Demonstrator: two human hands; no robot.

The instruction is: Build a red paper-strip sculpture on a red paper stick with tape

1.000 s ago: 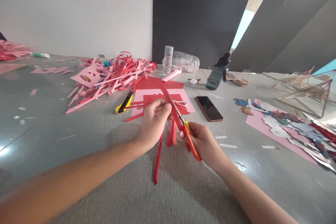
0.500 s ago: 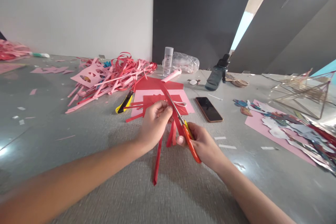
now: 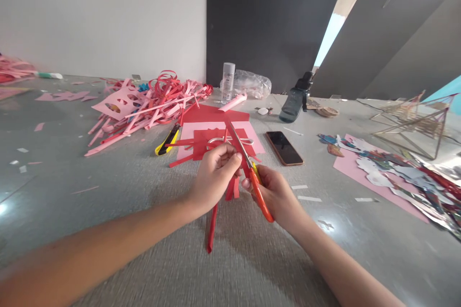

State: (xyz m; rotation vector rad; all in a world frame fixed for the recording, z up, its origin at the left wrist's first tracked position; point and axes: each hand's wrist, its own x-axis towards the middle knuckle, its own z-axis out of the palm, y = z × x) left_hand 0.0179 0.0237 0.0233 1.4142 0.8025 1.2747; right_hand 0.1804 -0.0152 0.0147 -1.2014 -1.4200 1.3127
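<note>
My right hand (image 3: 268, 189) grips scissors (image 3: 257, 189) with orange and yellow handles, their blades pointing up and away along a strip of red paper (image 3: 233, 129). Closed in a pinch, my left hand (image 3: 218, 172) holds that red paper just left of the blades. Whether the blades are parted is hard to make out. Beneath and beyond the hands lie red paper (image 3: 201, 139) and pink paper (image 3: 185, 132) sheets. Red strips (image 3: 232, 189) stick out below my fingers, and a rolled red paper stick (image 3: 212, 232) lies nearer me.
Left of the sheets lies a yellow-black box cutter (image 3: 167, 141), beside a heap of pink and red strips (image 3: 158, 100). A phone (image 3: 284, 147) lies to the right. Behind stand a clear bottle (image 3: 227, 81) and a dark bottle (image 3: 293, 103). Scraps cover a pink sheet (image 3: 345, 163) far right.
The view has shifted slightly. My left hand has moved a little closer to the scissors along the red paper, and more of a white-edged loop shows beyond it. Both hands keep their grip.
</note>
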